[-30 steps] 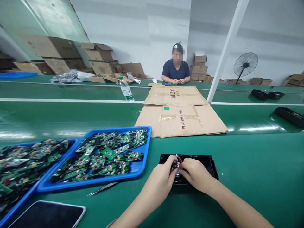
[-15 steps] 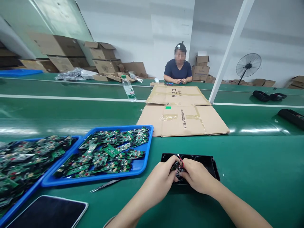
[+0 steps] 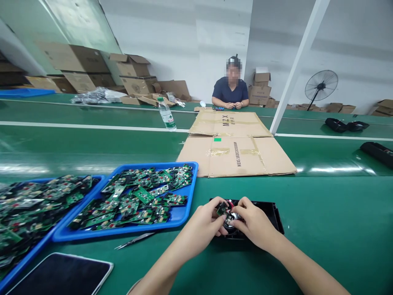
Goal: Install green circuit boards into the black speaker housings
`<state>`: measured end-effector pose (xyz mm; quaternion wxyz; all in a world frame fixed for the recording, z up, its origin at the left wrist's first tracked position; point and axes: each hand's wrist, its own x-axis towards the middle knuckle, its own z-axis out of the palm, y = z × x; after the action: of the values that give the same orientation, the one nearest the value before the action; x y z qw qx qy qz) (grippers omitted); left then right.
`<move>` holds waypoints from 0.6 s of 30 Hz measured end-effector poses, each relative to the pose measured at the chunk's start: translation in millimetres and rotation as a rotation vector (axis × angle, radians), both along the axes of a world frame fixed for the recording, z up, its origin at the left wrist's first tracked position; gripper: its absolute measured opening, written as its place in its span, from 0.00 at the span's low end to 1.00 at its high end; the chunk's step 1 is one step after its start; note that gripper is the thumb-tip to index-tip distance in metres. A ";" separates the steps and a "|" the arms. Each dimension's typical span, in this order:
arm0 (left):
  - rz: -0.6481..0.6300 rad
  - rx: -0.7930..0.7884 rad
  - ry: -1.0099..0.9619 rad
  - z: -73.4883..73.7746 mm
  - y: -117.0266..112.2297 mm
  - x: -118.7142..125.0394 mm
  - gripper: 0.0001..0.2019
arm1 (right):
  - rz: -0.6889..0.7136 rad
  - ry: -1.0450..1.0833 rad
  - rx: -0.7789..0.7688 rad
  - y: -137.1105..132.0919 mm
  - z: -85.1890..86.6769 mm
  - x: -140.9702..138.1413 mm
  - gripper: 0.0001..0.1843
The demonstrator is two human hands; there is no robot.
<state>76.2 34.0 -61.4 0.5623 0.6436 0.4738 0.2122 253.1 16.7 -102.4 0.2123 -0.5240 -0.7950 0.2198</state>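
Note:
Between my hands is a small green circuit board (image 3: 222,209), with red and black wires (image 3: 231,203) beside it. My left hand (image 3: 210,219) is closed on the board's left side, thumb and fingers pinching it. From the other side my right hand (image 3: 250,221) pinches at a white part by the board, probably a wire plug, too small to be sure. Both hands are over a black plastic housing (image 3: 272,213) lying on the green bench. My fingers cover much of the housing's left half.
Two blue trays (image 3: 193,192) of circuit boards stand on the left. Tweezers (image 3: 135,240) and a tablet (image 3: 61,274) lie nearer. Flattened cardboard (image 3: 236,155) spans the bench ahead, a water bottle (image 3: 166,114) beside it. A person (image 3: 230,90) sits opposite. Black cases (image 3: 376,153) lie right.
My fingers have shifted around the board, which is now tilted and shows more of its green face. My right fingers have lifted and spread somewhat. The housing and trays stay in place.

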 end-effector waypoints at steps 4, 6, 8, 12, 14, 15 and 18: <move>0.035 -0.043 -0.006 1.3 2.0 -1.9 0.09 | -0.015 0.133 -0.136 3.6 4.1 9.4 0.06; 0.075 -0.046 -0.006 -0.7 2.9 -0.7 0.10 | -0.041 0.221 -0.227 7.4 6.4 18.2 0.05; 0.127 -0.039 0.000 -3.5 2.8 1.5 0.12 | -0.063 0.351 -0.325 11.7 8.5 27.4 0.03; 0.167 0.014 0.051 -8.2 0.2 5.3 0.12 | -0.019 0.503 -0.396 15.6 12.4 33.6 0.04; 0.154 0.045 0.070 -9.9 -1.0 5.8 0.11 | 0.000 0.432 -0.306 13.0 13.2 27.8 0.03; 0.147 0.056 0.071 -10.5 -1.4 5.8 0.11 | 0.006 0.380 -0.244 10.9 12.8 23.4 0.04; 0.122 0.069 0.058 -10.5 -2.0 5.6 0.12 | -0.007 0.245 -0.048 4.9 7.5 10.6 0.06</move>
<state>81.9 32.0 -71.9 0.5121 0.6382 0.5207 0.2436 263.7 21.5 -95.0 0.2962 -0.5009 -0.7557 0.3004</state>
